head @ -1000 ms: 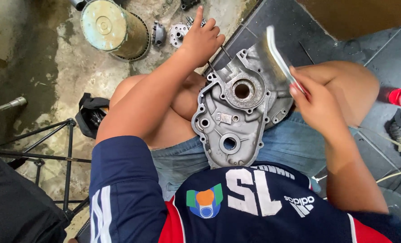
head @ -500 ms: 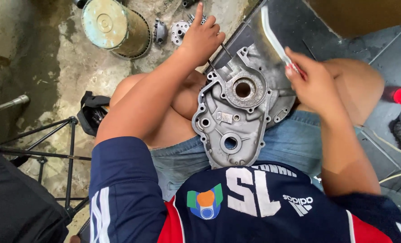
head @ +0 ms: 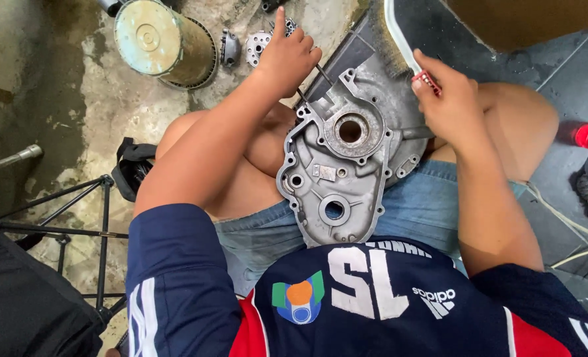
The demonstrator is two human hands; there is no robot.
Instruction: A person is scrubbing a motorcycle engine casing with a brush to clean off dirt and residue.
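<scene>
While resting on lap, engine cover (head: 347, 172), right hand (head: 449, 106) touching top edge.

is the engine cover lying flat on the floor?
No, the grey metal engine cover rests on the seated person's lap, with the left hand at its top edge and the right hand beside it.

Navy short-sleeved jersey (head: 373, 311) with red side panels, white sleeve stripes, big white letters and a green, orange and blue crest on the chest. Light blue denim shorts (head: 426, 205). Bare forearms, bare knees, bare hands.
</scene>
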